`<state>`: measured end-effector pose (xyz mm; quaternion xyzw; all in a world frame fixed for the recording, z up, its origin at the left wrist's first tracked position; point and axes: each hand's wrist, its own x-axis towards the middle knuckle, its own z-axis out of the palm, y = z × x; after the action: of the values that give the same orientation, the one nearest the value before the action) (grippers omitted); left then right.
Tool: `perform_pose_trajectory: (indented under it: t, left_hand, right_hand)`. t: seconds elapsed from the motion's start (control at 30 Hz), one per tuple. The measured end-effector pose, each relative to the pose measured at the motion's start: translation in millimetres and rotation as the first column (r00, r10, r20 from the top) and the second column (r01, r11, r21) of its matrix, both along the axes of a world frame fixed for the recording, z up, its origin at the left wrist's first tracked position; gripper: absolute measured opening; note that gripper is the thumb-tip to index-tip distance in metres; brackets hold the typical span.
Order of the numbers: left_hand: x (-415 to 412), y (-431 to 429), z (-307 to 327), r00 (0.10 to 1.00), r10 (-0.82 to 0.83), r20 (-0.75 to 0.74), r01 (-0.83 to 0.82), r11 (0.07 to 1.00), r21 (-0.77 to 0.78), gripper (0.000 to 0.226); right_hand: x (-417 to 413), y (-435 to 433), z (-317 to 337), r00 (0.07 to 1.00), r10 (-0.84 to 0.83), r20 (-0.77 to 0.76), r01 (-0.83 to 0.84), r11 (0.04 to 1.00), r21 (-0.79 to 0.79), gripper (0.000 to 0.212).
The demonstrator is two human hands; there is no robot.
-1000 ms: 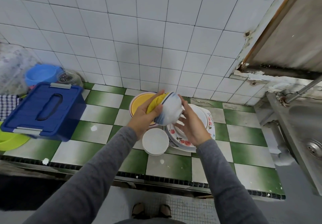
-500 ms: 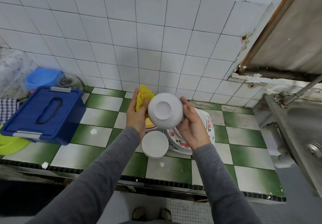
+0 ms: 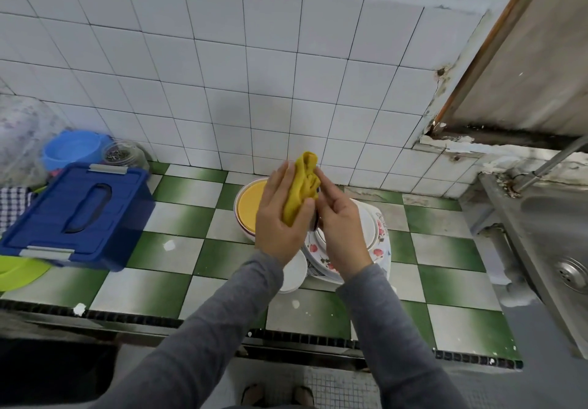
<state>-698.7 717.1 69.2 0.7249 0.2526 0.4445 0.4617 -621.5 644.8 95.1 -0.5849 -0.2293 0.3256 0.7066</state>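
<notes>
Your left hand (image 3: 278,220) grips the yellow cloth (image 3: 304,185), its fingers (image 3: 276,182) pressed together behind it and the thumb clamping it from the front. Your right hand (image 3: 342,227) meets the cloth from the other side. Its fingers curl against the bunched fabric, but you cannot tell whether they pinch it or something hidden between your palms. The cloth stands raised above the green-and-white tiled worktop (image 3: 178,217), over the yellow-lined bowl (image 3: 249,208) and the stack of flowered plates (image 3: 380,243). A small white dish (image 3: 296,276) lies by your left wrist, and the blue box (image 3: 76,214) sits well apart at the left
</notes>
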Motion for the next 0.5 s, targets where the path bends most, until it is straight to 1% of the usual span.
perform_pose_trajectory:
  t: [0.03,0.07,0.13,0.23,0.3,0.33,0.4,0.5]
  left_hand:
    - [2,0,-1,0.999,-0.03,-0.032,0.031,0.999,0.034,0.062]
    - [4,2,0,0.998,-0.04,-0.039,0.04,0.999,-0.003,0.063]
    - [8,7,4,1.0,-0.012,-0.025,0.01,0.997,-0.077,0.056]
    - [11,26,13,0.991,0.089,-0.102,-0.093,0.995,-0.042,0.05]
    - [10,38,19,0.986,0.081,-0.145,-0.088,0.995,-0.037,0.045]
    - [10,41,19,0.99,0.05,-0.134,-0.054,0.998,-0.027,0.041]
    - [7,40,20,0.995,0.008,-0.095,0.001,0.996,0.088,0.039]
    - [3,31,12,0.994,0.022,-0.109,0.014,0.948,0.318,0.043]
  right_hand:
    - [-4,1,1,1.0,-0.014,0.013,0.014,1.0,0.002,0.04]
    - [-5,2,2,0.999,-0.035,0.028,0.035,0.999,0.0,0.04]
    - [-6,4,4,0.996,-0.064,0.063,0.065,0.998,-0.006,0.041]
    - [-7,2,7,0.984,-0.054,0.173,0.06,0.998,-0.031,0.039]
    - [-8,1,6,0.978,-0.061,0.199,0.069,0.997,-0.034,0.038]
    - [-8,2,6,0.978,-0.073,0.194,0.08,0.997,-0.024,0.037]
    - [-6,4,6,0.981,-0.097,0.166,0.098,0.995,-0.001,0.037]
    - [-4,8,9,0.99,-0.101,0.093,0.1,0.995,0.018,0.036]
